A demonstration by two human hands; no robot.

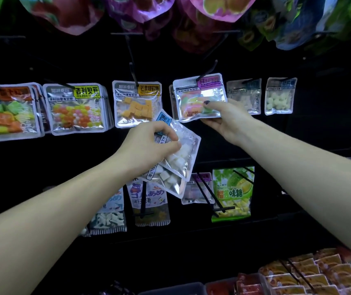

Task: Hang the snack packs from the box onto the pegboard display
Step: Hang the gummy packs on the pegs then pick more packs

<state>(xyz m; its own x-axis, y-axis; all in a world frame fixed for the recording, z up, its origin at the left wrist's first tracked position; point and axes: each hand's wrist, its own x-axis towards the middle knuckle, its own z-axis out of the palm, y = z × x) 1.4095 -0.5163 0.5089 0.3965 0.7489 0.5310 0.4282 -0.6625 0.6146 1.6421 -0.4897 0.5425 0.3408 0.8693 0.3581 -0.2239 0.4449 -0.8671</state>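
Observation:
My right hand [225, 119] grips the lower right corner of a clear snack pack with a purple label [198, 96], whose top sits at the tip of a black peg hook [207, 71] on the dark pegboard [319, 133]. My left hand [151, 143] holds two clear packs of white candy with blue labels [181, 158], tilted, just below and left of the purple pack. The box is not in view.
Hanging in the same row are packs of mango cubes [137, 105], jelly beans [76, 109] and mixed gummies [6, 113]; pale packs [278, 96] hang to the right. Below hang a green durian candy bag [232, 192] and bear-print bags [149, 201]. Orange packs [310, 273] fill the bottom right.

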